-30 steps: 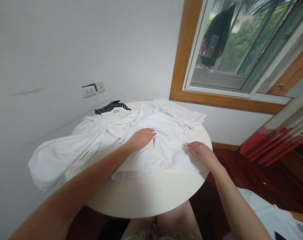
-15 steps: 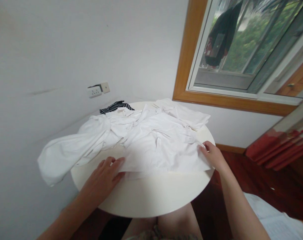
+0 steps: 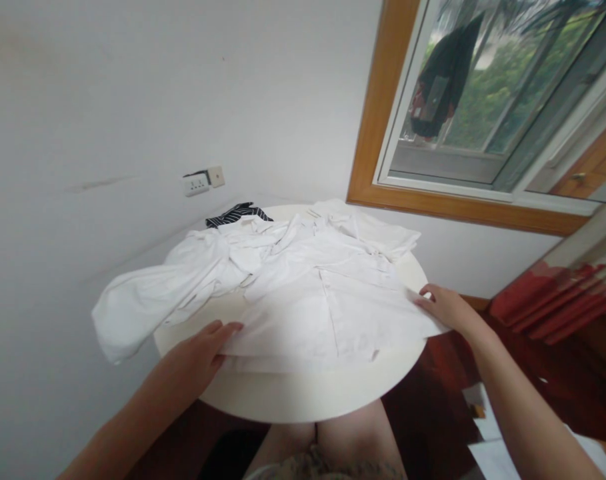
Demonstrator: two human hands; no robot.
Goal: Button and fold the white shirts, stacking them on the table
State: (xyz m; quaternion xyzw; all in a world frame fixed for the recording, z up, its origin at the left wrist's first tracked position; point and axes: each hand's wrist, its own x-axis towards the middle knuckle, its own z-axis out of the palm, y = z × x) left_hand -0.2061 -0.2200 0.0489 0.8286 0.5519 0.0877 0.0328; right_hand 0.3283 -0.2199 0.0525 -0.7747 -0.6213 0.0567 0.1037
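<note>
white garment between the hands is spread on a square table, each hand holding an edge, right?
The table is round, not square, as the head view shows; the white garment is spread on it, with the left hand and right hand each holding an edge.

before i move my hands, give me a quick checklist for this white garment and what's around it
1. Left hand holding the near left corner of the white garment: ok.
2. Right hand holding its right edge: ok.
3. Garment wholly over the table: not ok, the right corner juts past the rim.
4. Garment free of creases: not ok, folds show toward its far end.
5. Puffed white cloth at left separate from it: cannot tell.
6. Black striped cloth away from both hands: ok.
</note>
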